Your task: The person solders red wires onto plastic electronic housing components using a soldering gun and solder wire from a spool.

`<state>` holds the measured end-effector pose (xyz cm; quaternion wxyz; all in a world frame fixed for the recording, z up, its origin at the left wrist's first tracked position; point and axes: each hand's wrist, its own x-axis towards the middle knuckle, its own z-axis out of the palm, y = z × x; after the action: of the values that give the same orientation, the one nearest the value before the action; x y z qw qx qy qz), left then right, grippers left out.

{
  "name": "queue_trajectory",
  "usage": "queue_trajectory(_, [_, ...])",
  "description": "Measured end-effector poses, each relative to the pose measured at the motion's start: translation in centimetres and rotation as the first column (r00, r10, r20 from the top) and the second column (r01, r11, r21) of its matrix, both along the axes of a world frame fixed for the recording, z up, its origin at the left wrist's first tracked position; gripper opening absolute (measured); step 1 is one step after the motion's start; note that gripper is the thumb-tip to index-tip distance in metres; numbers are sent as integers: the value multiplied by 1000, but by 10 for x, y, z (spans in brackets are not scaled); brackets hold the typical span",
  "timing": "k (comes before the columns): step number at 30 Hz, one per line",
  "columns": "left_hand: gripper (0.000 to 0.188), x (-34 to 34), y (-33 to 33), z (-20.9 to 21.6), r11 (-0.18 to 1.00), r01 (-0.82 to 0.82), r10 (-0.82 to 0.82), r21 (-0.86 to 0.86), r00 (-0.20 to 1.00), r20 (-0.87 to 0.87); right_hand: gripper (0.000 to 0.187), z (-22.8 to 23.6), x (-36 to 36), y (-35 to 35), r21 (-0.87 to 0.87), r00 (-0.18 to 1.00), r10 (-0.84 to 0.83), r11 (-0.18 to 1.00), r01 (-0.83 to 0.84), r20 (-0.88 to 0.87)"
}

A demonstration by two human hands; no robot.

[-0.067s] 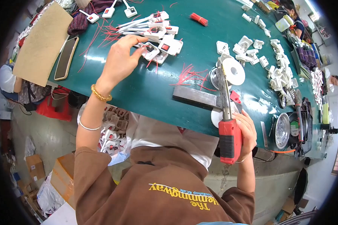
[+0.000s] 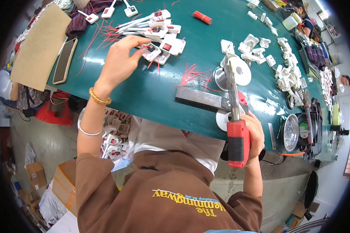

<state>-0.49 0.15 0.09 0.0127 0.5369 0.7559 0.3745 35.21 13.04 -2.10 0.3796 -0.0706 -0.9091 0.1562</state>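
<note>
My left hand (image 2: 118,60) reaches over the table to a pile of white plastic switch housings. Its thumb and fingers close on the edge of one white housing (image 2: 153,53), though the fingertips partly hide the grip. Red switches and thin red wires show among the piled pieces. In front of me, my right hand (image 2: 255,134) is wrapped round the red and black handle of a soldering gun (image 2: 238,143). The gun's long metal shaft points away from me, past a white reel (image 2: 242,73) and a silver solder coil (image 2: 220,79). A dark metal bar (image 2: 198,99) lies left of the shaft.
Loose red wires (image 2: 192,75) and a bundle of red wires (image 2: 202,18) lie on the green table (image 2: 144,101). A phone (image 2: 65,61) and brown cardboard (image 2: 42,46) are at left. White plastic parts (image 2: 289,77) and a metal bowl (image 2: 291,133) are at right.
The view has shifted slightly, moving the table and its objects a little left in the picture. Both hands keep nearly the same places and grips.
</note>
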Motion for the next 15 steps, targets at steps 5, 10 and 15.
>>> queue_trajectory(5, [17,-10,-5,-8,997,64,-55,41,982,-181,37,1,-1,1,-113,998,-48,993,42,-49])
queue_trajectory(10, [10,12,-17,6,908,-83,253,410,890,-380,35,0,-1,-3,-132,987,-162,978,159,-11])
queue_trajectory(15, [8,59,-38,10,899,34,114,436,944,-309,28,8,-2,-2,187,995,-33,982,14,97])
